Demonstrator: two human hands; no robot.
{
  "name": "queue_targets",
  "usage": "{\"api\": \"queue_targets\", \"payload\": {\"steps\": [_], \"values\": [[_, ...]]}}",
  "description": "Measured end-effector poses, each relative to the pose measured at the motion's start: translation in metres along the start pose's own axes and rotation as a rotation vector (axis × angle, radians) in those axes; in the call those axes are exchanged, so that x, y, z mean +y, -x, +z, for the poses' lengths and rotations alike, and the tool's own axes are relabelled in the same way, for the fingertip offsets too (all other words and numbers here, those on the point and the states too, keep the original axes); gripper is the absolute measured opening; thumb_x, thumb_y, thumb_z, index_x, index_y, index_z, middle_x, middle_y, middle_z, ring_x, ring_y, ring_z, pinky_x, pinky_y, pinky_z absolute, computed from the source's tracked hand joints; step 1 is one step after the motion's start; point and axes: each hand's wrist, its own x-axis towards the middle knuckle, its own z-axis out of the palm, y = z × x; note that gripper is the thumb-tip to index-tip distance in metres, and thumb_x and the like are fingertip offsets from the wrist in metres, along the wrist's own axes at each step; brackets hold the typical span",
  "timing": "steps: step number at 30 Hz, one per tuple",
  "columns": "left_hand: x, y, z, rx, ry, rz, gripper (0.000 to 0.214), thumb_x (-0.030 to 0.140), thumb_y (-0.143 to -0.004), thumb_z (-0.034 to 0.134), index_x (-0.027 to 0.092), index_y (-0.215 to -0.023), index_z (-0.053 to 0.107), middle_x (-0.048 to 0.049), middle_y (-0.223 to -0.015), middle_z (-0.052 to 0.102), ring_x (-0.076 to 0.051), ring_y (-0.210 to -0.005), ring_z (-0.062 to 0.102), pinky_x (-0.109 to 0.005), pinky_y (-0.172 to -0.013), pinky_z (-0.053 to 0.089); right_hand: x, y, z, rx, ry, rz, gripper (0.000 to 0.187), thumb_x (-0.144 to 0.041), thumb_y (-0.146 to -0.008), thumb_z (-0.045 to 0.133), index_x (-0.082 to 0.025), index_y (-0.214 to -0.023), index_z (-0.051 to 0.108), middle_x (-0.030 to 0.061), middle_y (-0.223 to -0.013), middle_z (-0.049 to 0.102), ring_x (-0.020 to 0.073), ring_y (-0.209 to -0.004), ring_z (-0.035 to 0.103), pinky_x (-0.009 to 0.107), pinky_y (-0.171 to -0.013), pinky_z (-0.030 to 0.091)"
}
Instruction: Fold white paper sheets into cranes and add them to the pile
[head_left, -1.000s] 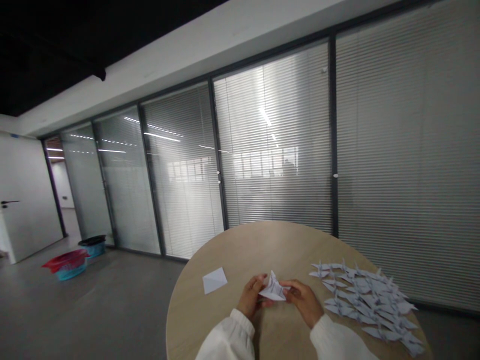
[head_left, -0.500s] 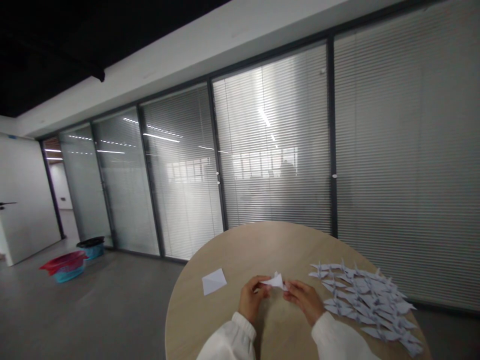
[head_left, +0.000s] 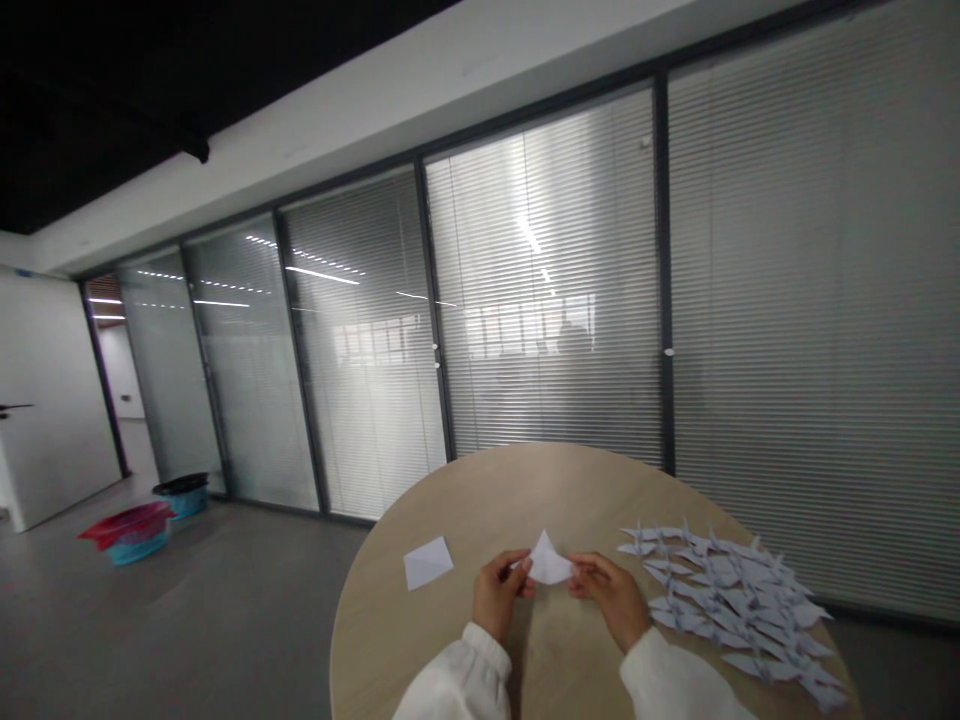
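Folded paper (head_left: pixel 551 568) over the round table (head_left: pixel 540 485), side corners pinched between fingers of left hand (head_left: pixel 496 592) and right hand (head_left: pixel 611 598); uneven pulling could tear it or skew its creases. Paper birds (head_left: pixel 739 595) crowd the table's right side, where a straying right sleeve (head_left: pixel 671 675) might scatter them. White sheet (head_left: pixel 428 564) lies left, well apart; beyond, two tubs (head_left: pixel 140 543) on the floor (head_left: pixel 247 600).

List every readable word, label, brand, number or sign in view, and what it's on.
No readable text.
Held pointed white paper, flat four-sided white paper, white folded-paper cranes: no writing I can make out.
Small blue patch near the white door's top: too small to tell.
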Motion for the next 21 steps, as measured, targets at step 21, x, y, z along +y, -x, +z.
{"api": "queue_targets", "payload": {"steps": [21], "values": [[0.0020, 0.0035, -0.0004, -0.056, -0.017, 0.013, 0.030, 0.037, -0.061, 0.063, 0.011, -0.074, 0.067, -0.0034, -0.054, 0.062, -0.014, -0.050, 0.056, -0.025, -0.051, 0.047, 0.0040, -0.0047, -0.0075, 0.026, 0.064, 0.061, 0.035, -0.047, -0.054, 0.067, -0.016, -0.071, 0.066, 0.0048, -0.061, 0.066, 0.0212, -0.057, 0.062, 0.034, -0.055, 0.053]]}}
